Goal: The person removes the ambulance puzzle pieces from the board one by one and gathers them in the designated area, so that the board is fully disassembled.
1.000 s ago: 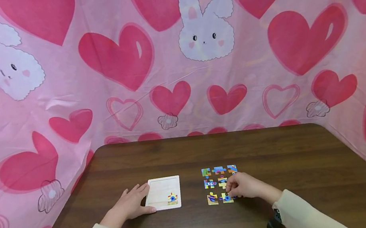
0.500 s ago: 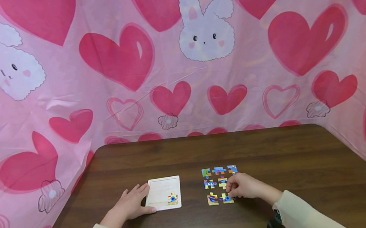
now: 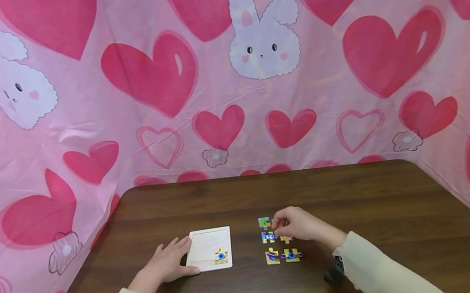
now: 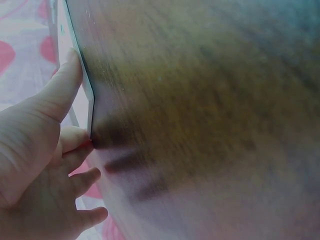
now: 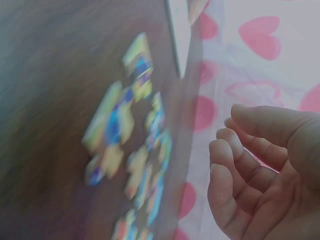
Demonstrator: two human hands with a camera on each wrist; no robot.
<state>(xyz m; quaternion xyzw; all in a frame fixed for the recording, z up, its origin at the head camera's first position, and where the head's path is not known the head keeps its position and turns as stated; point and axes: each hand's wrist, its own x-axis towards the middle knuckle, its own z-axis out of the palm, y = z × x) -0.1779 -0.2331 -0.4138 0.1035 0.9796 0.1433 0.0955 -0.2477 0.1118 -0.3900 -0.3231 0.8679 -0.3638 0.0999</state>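
Note:
A white square puzzle tray (image 3: 207, 244) lies on the table with one yellow and blue jigsaw piece (image 3: 221, 256) in its near right corner. My left hand (image 3: 168, 262) rests at the tray's left side, thumb by the near edge and fingers spread at the far left; the left wrist view shows the thumb on the tray edge (image 4: 86, 80). Over the far rows of loose pieces hovers my right hand (image 3: 299, 223), fingers loosely bent. No piece shows between its fingers (image 5: 220, 150) in the right wrist view. It hides some far pieces.
Loose jigsaw pieces lie right of the tray: a green one (image 3: 264, 222), a blue and white one (image 3: 269, 236), a brown and purple one (image 3: 272, 256) and a yellow one (image 3: 292, 255). A pink heart-patterned cloth (image 3: 224, 81) hangs behind the brown table (image 3: 340, 191).
My right hand has moved left and away from me, from the near right pieces to the far rows. The near row is now uncovered. My left hand has stayed at the tray.

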